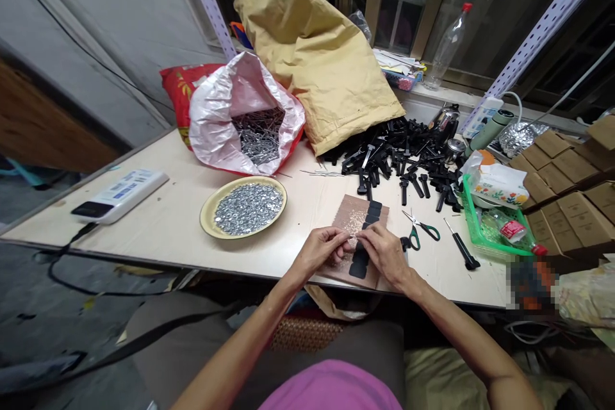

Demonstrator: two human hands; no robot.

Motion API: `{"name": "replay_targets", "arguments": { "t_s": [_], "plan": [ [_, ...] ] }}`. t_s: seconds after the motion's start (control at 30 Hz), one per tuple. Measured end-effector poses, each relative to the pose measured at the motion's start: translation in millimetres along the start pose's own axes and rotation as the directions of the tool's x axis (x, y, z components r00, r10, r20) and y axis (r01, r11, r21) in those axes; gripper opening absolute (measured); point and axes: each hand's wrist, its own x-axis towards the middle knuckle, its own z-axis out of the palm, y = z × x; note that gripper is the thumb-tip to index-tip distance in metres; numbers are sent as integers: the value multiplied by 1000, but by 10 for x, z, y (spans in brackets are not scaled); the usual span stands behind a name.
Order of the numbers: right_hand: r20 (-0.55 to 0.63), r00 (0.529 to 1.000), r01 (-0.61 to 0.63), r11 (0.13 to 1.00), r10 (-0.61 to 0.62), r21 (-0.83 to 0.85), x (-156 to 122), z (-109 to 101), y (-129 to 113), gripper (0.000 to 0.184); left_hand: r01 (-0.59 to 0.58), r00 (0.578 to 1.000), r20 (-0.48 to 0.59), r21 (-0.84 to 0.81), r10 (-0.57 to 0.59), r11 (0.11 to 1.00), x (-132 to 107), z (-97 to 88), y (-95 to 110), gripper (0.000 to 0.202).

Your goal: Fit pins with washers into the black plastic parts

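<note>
My left hand and my right hand meet over a brown board, fingertips pinched close together. Something thin and light shows between them, too small to name. Beneath the fingers, the board carries small pale bits and a strip of black pieces. Left of the hands stands a cream bowl of small shiny metal pieces. Scissors with green handles and a black-handled pointed tool lie to the right.
An open red and white bag holds thin metal pins. Beside it leans a large brown paper sack, with heaped black plastic parts alongside. A green basket, cardboard boxes and a white power bank occupy the sides.
</note>
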Motion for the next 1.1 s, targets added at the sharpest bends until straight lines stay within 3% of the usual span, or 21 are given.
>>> {"name": "replay_targets", "arguments": {
  "t_s": [0.07, 0.17, 0.33, 0.43, 0.5, 0.57, 0.63, 0.67, 0.7, 0.77, 0.83, 0.9, 1.03, 1.1],
  "plan": [
    [-53, 996, -69, 997, 70, 25, 16, -49, 147, 17, -67, 991, -111, 71, 75, 995, 15, 13, -43, 22],
    [-80, 977, -200, 980, 198, -8, 58, -106, 437, 14, -237, 925, -241, 233, 292, 943, 39, 21, -143, 21],
    [39, 976, -208, 968, 215, -137, 249, -102, 842, 17, -385, 847, -155, 479, 508, 789, 113, 22, -406, 22],
    [86, 977, -179, 972, 193, -152, 271, -41, 859, 21, -409, 814, -94, 608, 573, 680, 156, 17, -545, 28],
    [113, 988, -95, 990, 107, -109, 137, 15, 743, 26, -397, 797, -100, 656, 595, 642, 166, 10, -596, 32],
    [160, 984, 90, 995, -83, -32, -61, 62, 581, 30, -370, 793, -126, 678, 597, 635, 162, 5, -614, 35],
    [225, 929, 292, 956, -294, 42, -190, 77, 479, 29, -341, 798, -147, 689, 584, 640, 152, 3, -609, 36],
    [233, 917, 318, 946, -323, 57, -197, 71, 475, 29, -331, 802, -151, 694, 578, 640, 147, 3, -603, 37],
    [226, 924, 304, 951, -308, 56, -162, 58, 503, 29, -324, 804, -152, 699, 575, 638, 143, 3, -597, 37],
    [165, 975, 151, 988, -152, 16, -24, 26, 615, 29, -316, 807, -150, 708, 571, 632, 137, 3, -589, 38],
    [101, 995, 5, 1000, -2, -23, 81, 14, 689, 30, -305, 811, -154, 711, 564, 634, 135, 1, -589, 38],
    [169, 977, 122, 992, -128, 44, 51, 35, 639, 32, -296, 817, -161, 707, 554, 642, 138, 0, -593, 37],
    [276, 891, 330, 931, -362, 155, -137, 72, 446, 21, -299, 810, -156, 719, 565, 627, 151, 6, -590, 35],
    [232, 943, 220, 971, -237, 97, -86, 59, 505, 25, -298, 810, -156, 722, 566, 625, 153, 9, -580, 35]
  ]
}}
